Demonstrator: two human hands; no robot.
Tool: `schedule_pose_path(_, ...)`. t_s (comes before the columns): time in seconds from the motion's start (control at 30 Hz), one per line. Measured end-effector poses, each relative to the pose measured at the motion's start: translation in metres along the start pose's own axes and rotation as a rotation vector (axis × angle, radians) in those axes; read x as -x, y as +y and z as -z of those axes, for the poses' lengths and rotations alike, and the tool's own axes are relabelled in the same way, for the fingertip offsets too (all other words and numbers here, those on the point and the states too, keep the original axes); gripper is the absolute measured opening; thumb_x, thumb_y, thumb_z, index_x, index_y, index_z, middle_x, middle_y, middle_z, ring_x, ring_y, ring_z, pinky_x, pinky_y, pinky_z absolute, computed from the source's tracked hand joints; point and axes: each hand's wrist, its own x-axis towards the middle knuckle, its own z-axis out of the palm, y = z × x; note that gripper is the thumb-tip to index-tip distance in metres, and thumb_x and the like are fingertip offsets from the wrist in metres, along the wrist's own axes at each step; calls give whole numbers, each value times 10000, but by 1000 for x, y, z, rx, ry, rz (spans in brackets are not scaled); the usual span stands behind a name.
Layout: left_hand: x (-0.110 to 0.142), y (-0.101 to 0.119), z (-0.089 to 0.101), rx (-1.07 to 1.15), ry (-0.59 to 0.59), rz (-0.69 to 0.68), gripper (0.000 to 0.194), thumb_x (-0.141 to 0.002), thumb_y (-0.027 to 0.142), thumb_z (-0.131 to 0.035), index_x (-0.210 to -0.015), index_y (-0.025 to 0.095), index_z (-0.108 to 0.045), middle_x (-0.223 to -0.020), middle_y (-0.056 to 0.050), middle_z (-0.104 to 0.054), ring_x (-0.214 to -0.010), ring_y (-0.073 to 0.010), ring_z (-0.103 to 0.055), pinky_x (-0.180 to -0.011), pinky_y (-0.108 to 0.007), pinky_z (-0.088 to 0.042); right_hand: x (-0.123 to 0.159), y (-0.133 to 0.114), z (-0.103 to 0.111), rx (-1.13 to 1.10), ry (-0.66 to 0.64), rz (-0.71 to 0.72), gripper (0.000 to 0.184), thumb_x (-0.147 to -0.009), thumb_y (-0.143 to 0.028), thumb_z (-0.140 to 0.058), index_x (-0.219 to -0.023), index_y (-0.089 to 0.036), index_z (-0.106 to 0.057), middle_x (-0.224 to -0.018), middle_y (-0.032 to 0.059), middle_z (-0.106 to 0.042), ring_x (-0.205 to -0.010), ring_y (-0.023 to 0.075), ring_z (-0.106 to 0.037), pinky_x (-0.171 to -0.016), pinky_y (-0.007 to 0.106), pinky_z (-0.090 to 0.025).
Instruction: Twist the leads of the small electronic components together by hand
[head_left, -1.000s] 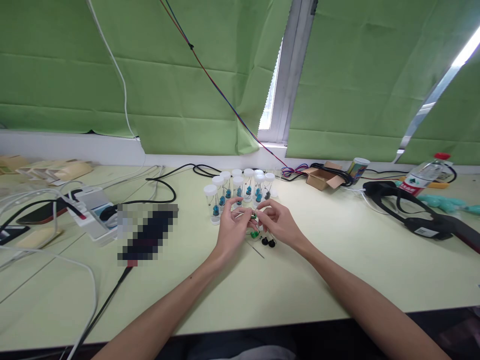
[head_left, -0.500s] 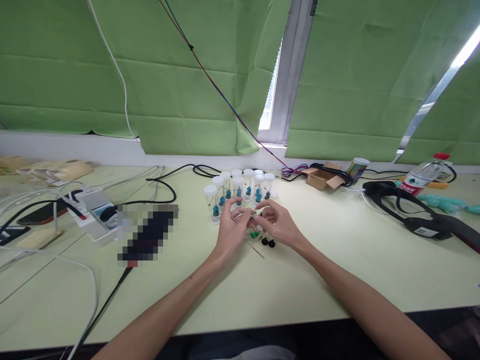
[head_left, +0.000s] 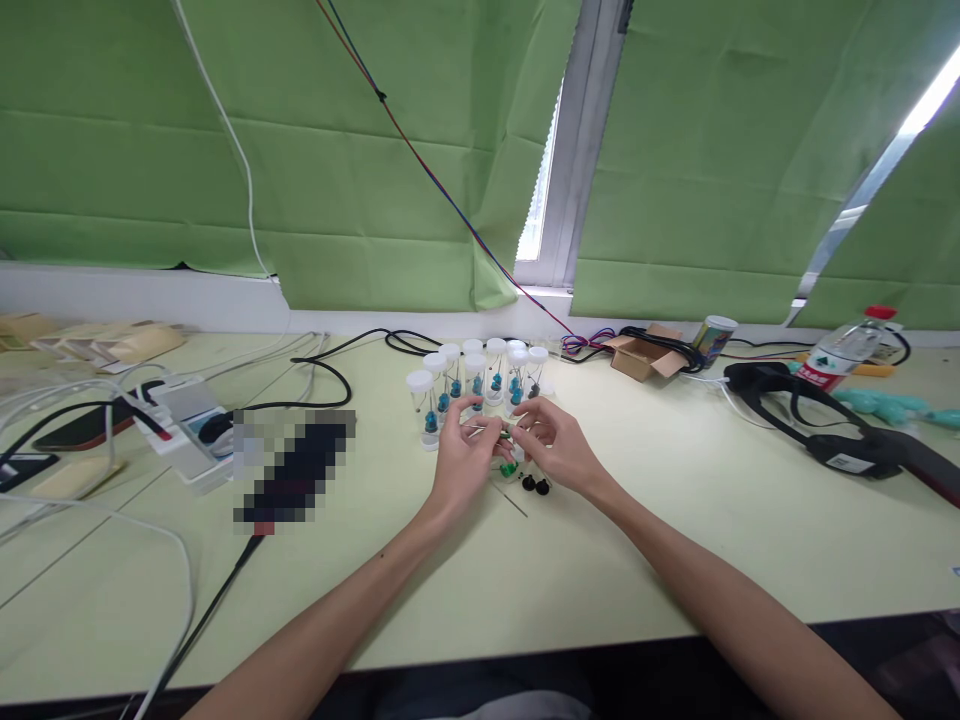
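My left hand (head_left: pixel 469 452) is closed in a pinch on a thin rod (head_left: pixel 474 428), whose end lies among the fingers. My right hand (head_left: pixel 553 442) meets it from the right, thumb and fingertips pinching a small green part (head_left: pixel 505 434) against the rod; its exact shape is too small to make out. Below the hands, another green piece (head_left: pixel 509 469) and two black round pieces (head_left: pixel 535 485) lie on the table beside a loose thin rod (head_left: pixel 516 500). Just behind the hands stand several clear tubes with white caps (head_left: pixel 421 380), with blue parts on thin rods inside.
At left are a pixelated dark device (head_left: pixel 296 470), a white power strip (head_left: pixel 187 420) and tangled cables. Toward the right stand a small cardboard box (head_left: pixel 637 358), a can (head_left: pixel 714 342), a black headset (head_left: pixel 817 430) and a red-capped bottle (head_left: pixel 847 350). Green blinds (head_left: pixel 375 200) hang behind the table.
Both hands stay in nearly the same place. The fingertips have shifted slightly around the small green part, which now appears turned; the view has barely moved.
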Motion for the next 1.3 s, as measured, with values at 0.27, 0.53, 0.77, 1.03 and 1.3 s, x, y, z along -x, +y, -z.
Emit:
schedule_pose_path(0.27, -1, -2, 1, -11, -16, 0, 395, -811, 335, -645, -1128, 245, -428, -772, 32, -627, -538, -136, -637, -603, -328, -544, 0, -4, -2, -72, -7, -26, 271, -870, -447, -588, -967, -197, -542, -669, -2, -618, -507, 121, -551, -502, 244, -475)
schedule_pose_path(0.53, 0, -2, 1, -4, -21, 6, 412, -797, 345, -660, -1126, 246, -433, -760, 35, -626, -537, -131, -634, -606, -324, -541, 0, 0, -3, -61, 6, -18, 280, -899, -483, -534, -928, -205, -553, -590, -23, -605, -463, 112, -517, -489, 232, -457)
schedule_pose_path(0.77, -1, -2, 2, -19, 3, 2, 405, -799, 348, -656, -1123, 253, -433, -795, 34, -632, -544, -132, -640, -608, -331, -547, -2, 1, -3, -5, 22, -48, 320, -892, -521, -517, -909, -204, -554, -672, -6, -614, -483, 119, -554, -457, 229, -448)
schedule_pose_path(1.03, -1, -4, 3, -1, 26, -16, 388, -801, 329, -648, -1114, 247, -434, -825, 22, -639, -562, -128, -643, -623, -338, -559, 1, -2, 0, 26, 14, -25, 294, -863, -478, -580, -969, -204, -564, -848, 22, -604, -535, 110, -573, -519, 259, -485)
schedule_pose_path(1.3, 0, 0, 1, -9, 22, 6, 419, -783, 334, -665, -1113, 238, -427, -795, 26, -633, -539, -134, -638, -595, -338, -556, 0, 0, -2, -29, 16, -2, 271, -887, -465, -562, -944, -200, -563, -696, -10, -588, -500, 107, -545, -482, 231, -463)
